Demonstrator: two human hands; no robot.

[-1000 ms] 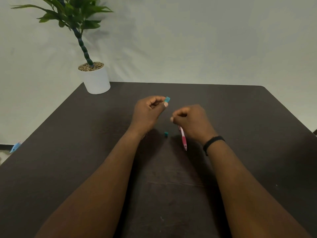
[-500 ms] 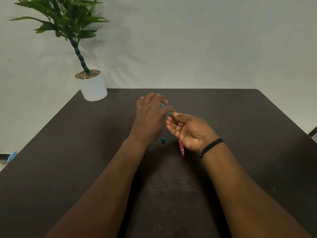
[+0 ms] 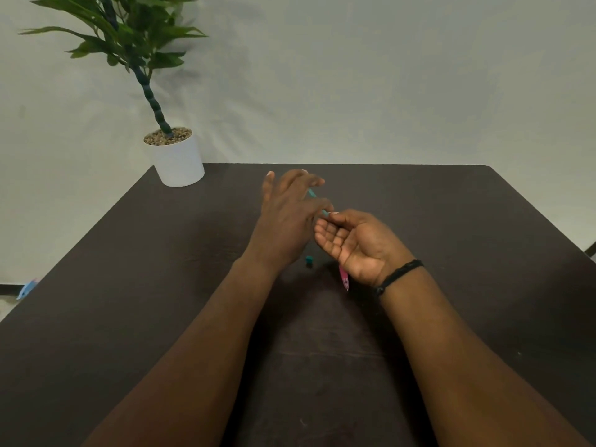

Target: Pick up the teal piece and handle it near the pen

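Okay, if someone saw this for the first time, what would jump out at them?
Two bare hands meet mid-table: the left hand and the palm-up right hand share a thin teal stick. A pink pen pokes out beneath the right hand, a small teal piece lies beside it, and a potted plant stands far left.

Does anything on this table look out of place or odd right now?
A tiny teal piece lies loose on the dark table below the left hand, apart from the teal stick it holds. A pink pen pokes out under the right hand.
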